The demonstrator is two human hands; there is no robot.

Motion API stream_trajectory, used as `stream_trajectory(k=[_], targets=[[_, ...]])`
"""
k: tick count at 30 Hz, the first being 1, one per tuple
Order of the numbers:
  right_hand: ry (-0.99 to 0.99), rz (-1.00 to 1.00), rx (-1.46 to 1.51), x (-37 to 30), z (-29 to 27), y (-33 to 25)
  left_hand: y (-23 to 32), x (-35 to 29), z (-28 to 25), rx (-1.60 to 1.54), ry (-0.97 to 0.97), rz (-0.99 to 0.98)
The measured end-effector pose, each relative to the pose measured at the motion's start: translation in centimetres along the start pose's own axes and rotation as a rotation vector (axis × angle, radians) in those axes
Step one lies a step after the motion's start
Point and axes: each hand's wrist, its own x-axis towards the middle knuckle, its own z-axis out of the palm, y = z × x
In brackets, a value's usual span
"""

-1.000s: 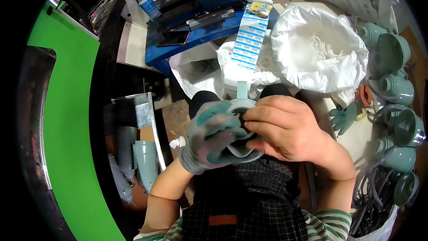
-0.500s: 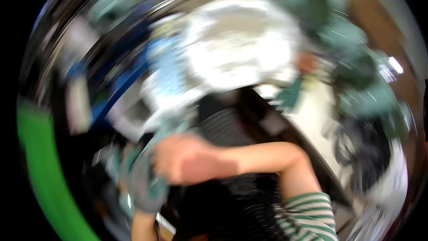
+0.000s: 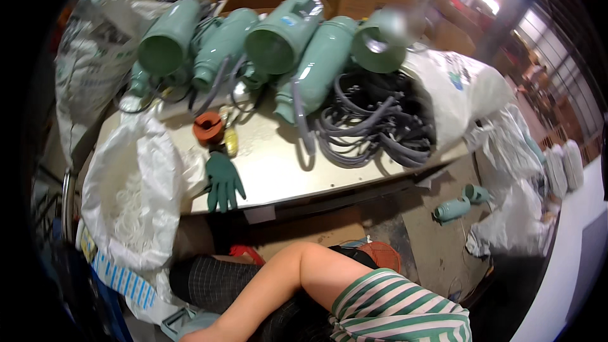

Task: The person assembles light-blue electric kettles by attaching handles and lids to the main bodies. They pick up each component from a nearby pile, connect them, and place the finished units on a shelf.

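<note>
My right forearm crosses my lap toward the lower left, and only the edge of my right hand [image 3: 199, 336] shows at the bottom of the picture, its fingers out of sight. A pale green plastic-looking piece [image 3: 185, 322] lies right against it; whether I grip it is hidden. My left hand is outside the view. Beside my knee stands a white woven sack [image 3: 166, 218] with its mouth rolled open, holding many white plastic rings [image 3: 132, 215]. A dark green glove [image 3: 223, 182] lies at the table's near edge, fingers toward me.
Several pale green flask shells [image 3: 315, 69] line the back of the white table [image 3: 266, 164]. Grey curved handles [image 3: 373, 120] spill from a white sack [image 3: 459, 88] at right. An orange roll [image 3: 208, 128] sits near the glove. Two green shells [image 3: 452, 209] lie on the floor.
The view has swung to the right and sharpened from a blur. My gloved left hand, earlier under my bare right hand, has left the picture; my right hand is now mostly cut off below.
</note>
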Motion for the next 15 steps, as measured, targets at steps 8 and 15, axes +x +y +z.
stream_trajectory(k=[8, 15], targets=[[0.313, 0.108, 0.138, -0.6, 1.5, -1.1, -0.4, 0.3, 1.5, -0.108, 0.336, 0.103], [0.421, 0.776, 0.153, -19.9, -9.7, -5.0, 1.2, -1.7, 5.4, -0.554, 0.162, -0.049]])
